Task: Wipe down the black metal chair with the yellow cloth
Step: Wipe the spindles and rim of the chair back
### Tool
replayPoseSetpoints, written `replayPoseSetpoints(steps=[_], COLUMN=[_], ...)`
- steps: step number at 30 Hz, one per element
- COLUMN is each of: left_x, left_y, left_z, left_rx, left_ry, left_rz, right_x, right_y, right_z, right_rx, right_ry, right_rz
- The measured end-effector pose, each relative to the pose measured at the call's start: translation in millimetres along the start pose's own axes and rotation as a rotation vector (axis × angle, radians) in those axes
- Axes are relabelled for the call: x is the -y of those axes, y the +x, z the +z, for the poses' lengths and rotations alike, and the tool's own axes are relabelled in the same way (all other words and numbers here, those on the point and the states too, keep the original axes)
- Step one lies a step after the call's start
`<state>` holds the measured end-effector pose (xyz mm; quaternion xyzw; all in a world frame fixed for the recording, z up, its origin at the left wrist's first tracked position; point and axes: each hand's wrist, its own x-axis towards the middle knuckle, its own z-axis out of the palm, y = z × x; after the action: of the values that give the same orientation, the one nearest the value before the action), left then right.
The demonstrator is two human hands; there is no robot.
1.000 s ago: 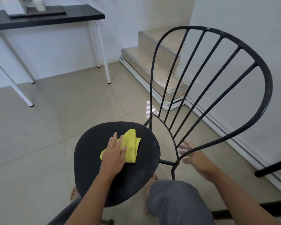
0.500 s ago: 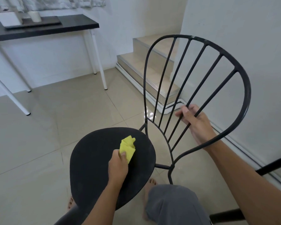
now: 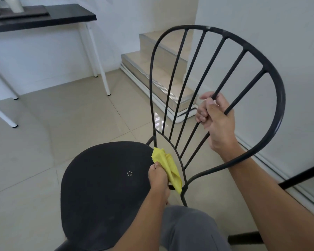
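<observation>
The black metal chair (image 3: 105, 180) stands in front of me, its round seat at lower centre and its curved backrest of thin rods rising to the right. My left hand (image 3: 159, 177) grips the bunched yellow cloth (image 3: 168, 164) at the seat's back edge, where the rods meet the seat. My right hand (image 3: 216, 120) is closed around two of the backrest rods at mid height, inside the hoop of the frame.
A dark-topped table (image 3: 43, 19) with white legs stands at the back left. Tiled steps (image 3: 163, 69) rise behind the chair, beside a white wall (image 3: 279, 33) on the right. My grey-clad knee (image 3: 185, 227) is below the seat. Another black bar (image 3: 306, 174) crosses at right.
My left hand lifted off the flat cloth, bunched it and moved it to the seat's back edge. My right hand rose from near the frame's base and gripped the backrest rods.
</observation>
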<state>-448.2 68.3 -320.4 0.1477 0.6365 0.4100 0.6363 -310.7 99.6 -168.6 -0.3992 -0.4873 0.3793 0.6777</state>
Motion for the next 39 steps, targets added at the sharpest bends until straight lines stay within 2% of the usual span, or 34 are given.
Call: replayPoseSetpoints(steps=[5,8,12,16,18,20,22,26,28,31,34,37,39], left_x=[5.1,7.0,1.9,-23.5,-43.4,-58.6,-57.6,1.9,15.9,-7.4,-52.7,-74.9,-70.2], left_y=[4.8,7.4,22.3,47.9,63.4,76.9,76.0,55.9,48.9,64.5,96.5,106.6,89.9], left_z=[32.2,44.1,54.7,66.5,69.2,72.4,76.9,72.3,66.1,70.5,73.5,66.2,56.9], left_rx=[0.121,0.132,0.161,0.145,0.139,0.126,0.117,0.165,0.195,0.174,0.114,0.078,0.119], left_ry=[0.031,0.071,0.031,-0.122,-0.22,-0.311,-0.307,-0.07,-0.032,-0.179,-0.372,-0.398,-0.359], left_rz=[-0.067,-0.063,-0.088,-0.116,-0.107,-0.093,-0.08,-0.127,-0.153,-0.178,-0.104,-0.072,-0.061], right_x=[-0.5,-3.1,-9.8,-10.6,-9.5,-12.3,-22.9,-44.6,-46.5,-46.4,-46.5,-46.9,-47.1], right_y=[-1.9,-4.9,-11.7,-13.2,-18.5,-26.4,-35.6,-44.7,-44.5,-43.5,-43.2,-42.8,-43.2], right_z=[-6.0,-5.2,-0.1,-1.6,-4.7,-4.6,-4.8,-6.0,-5.6,-5.6,-5.2,-5.4,-4.9], right_rx=[0.014,-0.006,-0.131,-0.243,-0.168,-0.035,0.035,0.021,0.008,0.016,0.017,0.002,0.0], right_ry=[0.062,0.044,-0.043,-0.154,-0.103,-0.027,-0.047,-0.119,-0.099,-0.092,-0.093,-0.13,-0.138], right_rz=[-0.022,-0.025,-0.129,-0.209,-0.172,-0.047,0.073,0.119,0.121,0.123,0.139,0.148,0.144])
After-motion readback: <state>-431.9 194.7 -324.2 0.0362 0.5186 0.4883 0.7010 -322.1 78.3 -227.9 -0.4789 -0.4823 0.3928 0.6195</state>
